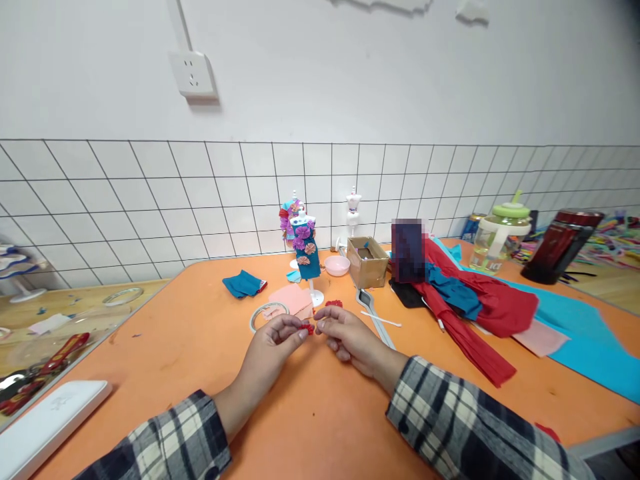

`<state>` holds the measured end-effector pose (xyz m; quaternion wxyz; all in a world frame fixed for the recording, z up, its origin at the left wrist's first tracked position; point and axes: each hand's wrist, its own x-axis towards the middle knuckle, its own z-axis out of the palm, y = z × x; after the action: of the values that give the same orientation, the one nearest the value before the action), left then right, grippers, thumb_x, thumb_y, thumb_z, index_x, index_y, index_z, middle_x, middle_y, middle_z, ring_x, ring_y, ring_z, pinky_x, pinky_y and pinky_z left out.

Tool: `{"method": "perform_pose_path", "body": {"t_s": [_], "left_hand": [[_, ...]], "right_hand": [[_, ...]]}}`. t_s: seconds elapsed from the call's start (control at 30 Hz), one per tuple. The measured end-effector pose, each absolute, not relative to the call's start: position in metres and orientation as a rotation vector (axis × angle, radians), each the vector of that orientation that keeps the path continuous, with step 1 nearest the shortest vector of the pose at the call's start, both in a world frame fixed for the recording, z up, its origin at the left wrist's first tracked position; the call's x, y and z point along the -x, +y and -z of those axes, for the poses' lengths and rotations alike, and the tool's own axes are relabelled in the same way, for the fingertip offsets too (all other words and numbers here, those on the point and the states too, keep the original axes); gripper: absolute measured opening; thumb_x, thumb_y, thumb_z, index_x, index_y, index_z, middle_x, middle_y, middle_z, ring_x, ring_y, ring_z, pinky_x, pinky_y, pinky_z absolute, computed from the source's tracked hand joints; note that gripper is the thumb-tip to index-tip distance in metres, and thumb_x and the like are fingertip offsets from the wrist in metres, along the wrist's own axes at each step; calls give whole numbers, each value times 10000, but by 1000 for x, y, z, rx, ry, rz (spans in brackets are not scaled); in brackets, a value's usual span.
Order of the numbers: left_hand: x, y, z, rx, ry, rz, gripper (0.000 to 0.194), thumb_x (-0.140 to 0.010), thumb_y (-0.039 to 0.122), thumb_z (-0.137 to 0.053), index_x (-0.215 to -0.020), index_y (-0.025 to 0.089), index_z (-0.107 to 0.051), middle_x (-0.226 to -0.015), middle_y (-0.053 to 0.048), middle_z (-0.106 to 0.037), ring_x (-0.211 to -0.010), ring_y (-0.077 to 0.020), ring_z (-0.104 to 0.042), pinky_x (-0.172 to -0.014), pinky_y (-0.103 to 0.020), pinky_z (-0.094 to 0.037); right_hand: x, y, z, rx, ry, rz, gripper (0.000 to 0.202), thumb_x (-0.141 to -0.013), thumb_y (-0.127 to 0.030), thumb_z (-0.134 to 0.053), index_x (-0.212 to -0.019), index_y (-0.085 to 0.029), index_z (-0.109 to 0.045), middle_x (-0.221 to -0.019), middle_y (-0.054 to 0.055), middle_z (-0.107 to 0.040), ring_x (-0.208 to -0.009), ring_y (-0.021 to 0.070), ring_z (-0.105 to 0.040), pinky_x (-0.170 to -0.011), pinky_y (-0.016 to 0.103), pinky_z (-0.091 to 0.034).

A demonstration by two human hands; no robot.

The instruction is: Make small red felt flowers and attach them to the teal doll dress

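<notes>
My left hand (278, 339) is closed, its thumb and fingertips pinching a small red ruffled piece (308, 328), perhaps a fabric flower. Close by on the right, the fingertips of my right hand (349, 335) are pinched together; anything between them is too small to name. Another red ruffled piece (333, 304) lies just beyond my fingers. Behind the hands stands a mini dress form (309, 257) in a teal dress with purple and peach flowers. Pink fabric (295, 300) and a roll of tape (257, 317) lie beyond my left hand.
Gray scissors or tongs (375, 313), a cardboard box (367, 261) and a pink bowl (337, 266) stand beyond my right hand. Red cloth (500, 307), a bottle (500, 240) and a dark red tumbler (563, 245) occupy the right. A white device (55, 427) lies front left.
</notes>
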<state>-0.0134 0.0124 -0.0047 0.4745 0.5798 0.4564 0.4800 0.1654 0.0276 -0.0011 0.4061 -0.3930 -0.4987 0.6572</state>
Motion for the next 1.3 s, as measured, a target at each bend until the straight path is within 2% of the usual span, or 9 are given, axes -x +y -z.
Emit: {"method": "perform_pose_path", "body": {"t_s": [0.17, 0.4, 0.53, 0.67, 0.83, 0.93, 1.07, 1.2, 1.3], "left_hand": [[12, 11, 6, -1570, 1199, -1040, 463, -751, 347, -678, -1149, 209, -485, -745, -23, -732, -804, -230, -686, -813, -371, -488], [10, 5, 10, -1873, 1264, -969, 487, -784, 249, -621, -1232, 241, -431, -819, -1, -734, -885, -213, -680, -925, -393, -437], [10, 6, 10, -1859, 1235, -974, 576, -746, 261, -683, -1271, 241, -445, -936, -34, -734, -984, -225, -667, -970, -407, -422], [10, 13, 13, -1748, 1217, -941, 374, -736, 368, -687, -1065, 199, -632, -1061, -96, -724, -1011, -262, -656, -887, -385, -484], [12, 18, 12, -1704, 1290, -946, 237, -743, 418, -661, -806, 200, -733, -868, -61, -760, -857, -251, -673, -804, -354, -500], [12, 17, 10, -1677, 1297, -965, 242, -719, 420, -682, -788, 195, -739, -837, -55, -758, -808, -241, -668, -757, -337, -501], [12, 16, 10, -1701, 1291, -942, 262, -735, 427, -666, -804, 184, -735, -852, -67, -755, -798, -242, -667, -748, -338, -501], [13, 17, 11, -1784, 1345, -927, 248, -762, 424, -648, -801, 197, -737, -841, -58, -754, -837, -256, -671, -790, -347, -495], [15, 16, 10, -1807, 1336, -930, 228, -770, 416, -648, -805, 209, -739, -853, -52, -759, -849, -256, -673, -804, -345, -495]], "right_hand": [[-168, 29, 1, 1000, -1704, -1129, 190, -787, -297, -632, -932, -179, -670, -861, 3, -603, -615, 82, -453, -547, 223, -349], [-168, 31, 10, 1185, -1978, -818, 43, -754, -206, -642, -756, -182, -678, -718, -17, -597, -625, 110, -474, -569, 240, -328], [-169, 33, 9, 1172, -1917, -820, 66, -829, -164, -538, -807, -172, -600, -771, -13, -605, -676, 119, -498, -606, 241, -344], [-167, 33, 9, 1122, -1870, -880, 65, -845, -150, -505, -819, -173, -560, -822, -7, -603, -718, 123, -499, -644, 241, -361], [-166, 32, 10, 1139, -1913, -855, 41, -827, -189, -544, -806, -179, -577, -770, -21, -598, -649, 113, -467, -606, 237, -337], [-167, 31, 9, 1161, -1876, -911, 61, -833, -219, -550, -833, -173, -591, -794, -13, -609, -617, 102, -459, -585, 233, -332], [-168, 30, 5, 1143, -1830, -987, 226, -823, -309, -615, -1006, -178, -632, -871, 2, -637, -593, 86, -467, -585, 228, -350], [-168, 30, 4, 1252, -1887, -914, 134, -769, -298, -674, -793, -166, -681, -656, -25, -585, -552, 87, -427, -530, 224, -292], [-169, 32, 5, 1276, -1863, -939, 133, -766, -291, -673, -782, -160, -688, -602, -35, -549, -543, 89, -415, -512, 223, -275]]}}
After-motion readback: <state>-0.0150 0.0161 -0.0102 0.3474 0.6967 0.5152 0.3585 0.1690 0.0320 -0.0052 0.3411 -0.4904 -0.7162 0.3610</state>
